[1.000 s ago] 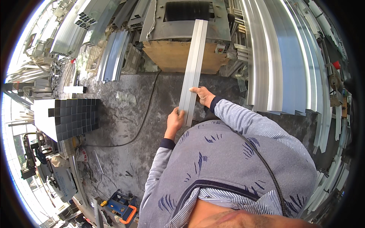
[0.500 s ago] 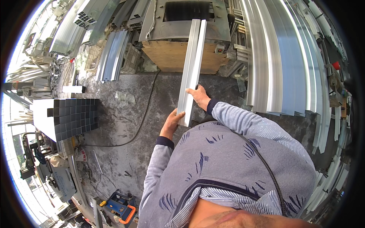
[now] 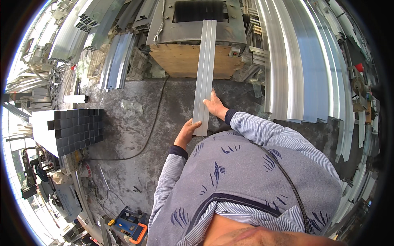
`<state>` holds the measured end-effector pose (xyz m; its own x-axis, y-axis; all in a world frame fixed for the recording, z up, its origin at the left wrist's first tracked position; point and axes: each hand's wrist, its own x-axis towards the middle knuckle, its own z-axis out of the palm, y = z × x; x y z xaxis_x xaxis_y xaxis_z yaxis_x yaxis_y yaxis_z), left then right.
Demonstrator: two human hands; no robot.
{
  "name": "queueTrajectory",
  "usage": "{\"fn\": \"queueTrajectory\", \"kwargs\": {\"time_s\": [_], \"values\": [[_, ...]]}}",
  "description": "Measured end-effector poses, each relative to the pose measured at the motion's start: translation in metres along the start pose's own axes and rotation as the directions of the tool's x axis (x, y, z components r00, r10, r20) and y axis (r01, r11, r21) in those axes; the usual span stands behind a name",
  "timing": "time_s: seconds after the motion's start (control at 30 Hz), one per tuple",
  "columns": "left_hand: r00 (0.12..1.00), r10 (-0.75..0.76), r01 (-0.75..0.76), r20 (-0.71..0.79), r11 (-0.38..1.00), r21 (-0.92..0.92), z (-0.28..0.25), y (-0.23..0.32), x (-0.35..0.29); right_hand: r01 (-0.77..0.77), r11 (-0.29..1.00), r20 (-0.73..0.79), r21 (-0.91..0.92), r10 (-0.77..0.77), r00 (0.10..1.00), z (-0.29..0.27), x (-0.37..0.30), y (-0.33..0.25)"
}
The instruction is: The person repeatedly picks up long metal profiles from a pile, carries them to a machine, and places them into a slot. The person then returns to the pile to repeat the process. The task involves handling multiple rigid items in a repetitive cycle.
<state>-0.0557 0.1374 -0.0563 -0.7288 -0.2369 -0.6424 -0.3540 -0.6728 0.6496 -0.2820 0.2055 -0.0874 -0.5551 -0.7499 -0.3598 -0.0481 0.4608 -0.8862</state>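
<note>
A long silver-grey metal profile [image 3: 205, 69] with raised lengthwise ribs stretches away from my body, its broad ribbed face turned up. My left hand [image 3: 190, 130] grips its near end at the left edge, thumb on top. Further along, my right hand [image 3: 215, 105] holds the right edge, with the thumb over the face and the other fingers partly hidden along the side. In this view the profile's far end overlaps the metal top of a machine [image 3: 180, 30]; whether they touch, I cannot tell.
Long metal profiles [image 3: 287, 74] lie stacked on the right. At the left stands a block of square tubes [image 3: 78, 129]. A dark cable [image 3: 152, 131] crosses the floor. A blue and orange tool holder [image 3: 130, 226] sits at the lower left, and a plastic crate [image 3: 137, 64] at the back left.
The profile has rolled in my hands: its bright side face no longer shows and the broad ribbed face is up. My right hand has shifted slightly on the edge.
</note>
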Motion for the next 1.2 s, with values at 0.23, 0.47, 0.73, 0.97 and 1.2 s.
{"fn": "queueTrajectory", "kwargs": {"time_s": [0.23,0.47,0.73,0.97,1.2], "values": [[0.994,0.079,-0.056,-0.082,0.966,0.251,0.019,0.0,0.005,0.006,0.958,-0.029,-0.287,-0.015,0.999,-0.024,0.01,-0.032],[0.99,-0.03,0.051,-0.141,0.987,0.15,0.028,0.011,0.03,0.176,0.645,-0.048,-0.744,-0.314,0.948,-0.027,0.042,-0.092],[0.985,0.068,-0.043,-0.156,0.987,0.157,0.03,0.118,0.133,0.245,0.61,-0.13,-0.753,-0.503,0.854,-0.061,0.174,-0.13],[0.989,0.119,-0.102,-0.089,0.979,0.174,0.054,0.264,0.268,0.209,0.562,-0.185,-0.8,-0.563,0.805,-0.145,0.348,-0.177],[0.999,0.035,-0.029,-0.04,0.988,0.151,0.093,0.364,0.35,0.066,0.509,-0.222,-0.858,-0.484,0.846,-0.215,0.449,-0.211]]}}
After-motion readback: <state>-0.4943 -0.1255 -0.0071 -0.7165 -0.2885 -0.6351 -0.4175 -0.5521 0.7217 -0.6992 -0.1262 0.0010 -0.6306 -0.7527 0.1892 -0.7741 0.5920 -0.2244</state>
